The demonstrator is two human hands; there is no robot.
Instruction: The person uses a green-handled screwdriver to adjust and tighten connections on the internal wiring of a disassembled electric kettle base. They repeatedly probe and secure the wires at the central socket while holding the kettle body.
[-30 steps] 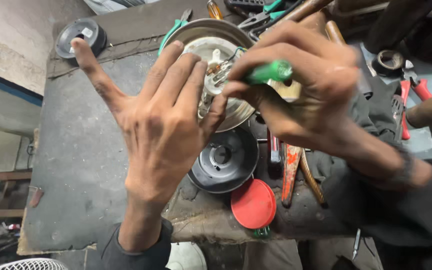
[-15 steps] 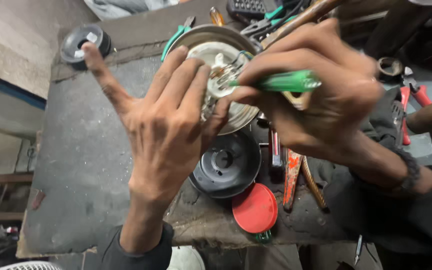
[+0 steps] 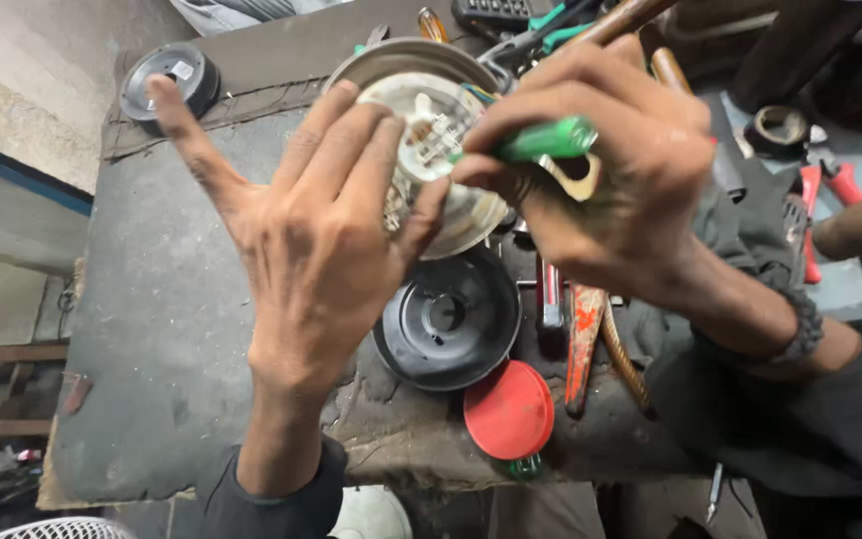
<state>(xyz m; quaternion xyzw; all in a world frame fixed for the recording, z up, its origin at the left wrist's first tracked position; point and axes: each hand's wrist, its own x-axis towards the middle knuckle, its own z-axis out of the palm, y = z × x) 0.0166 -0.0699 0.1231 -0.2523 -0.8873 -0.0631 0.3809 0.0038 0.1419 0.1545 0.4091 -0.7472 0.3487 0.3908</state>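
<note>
Round white-and-metal fan motor part (image 3: 441, 170) sits on dark workbench (image 3: 152, 329), just above black round cover (image 3: 448, 319). Your left hand (image 3: 316, 240), fingers spread, steadies it. Your right hand (image 3: 611, 190) grips green-handled screwdriver (image 3: 541, 140) against it. Red lid (image 3: 509, 409) below cover.

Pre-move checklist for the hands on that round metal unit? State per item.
1. Left hand steadies the round silver metal housing with white wired core: ok, fingertips rest on the core, thumb splayed clear.
2. Right hand grips the green-handled screwdriver: ok, fingers wrapped round the handle.
3. Screwdriver tip seated in the core: cannot tell, tip hidden behind the left fingers.
4. Left fingers clear of the tip: not ok, they lie right beside it.
5. Black round metal cover and red round plastic lid out of the way: ok, both lie on the bench below the housing.
6. Housing supported underneath: cannot tell, its underside is hidden.
</note>
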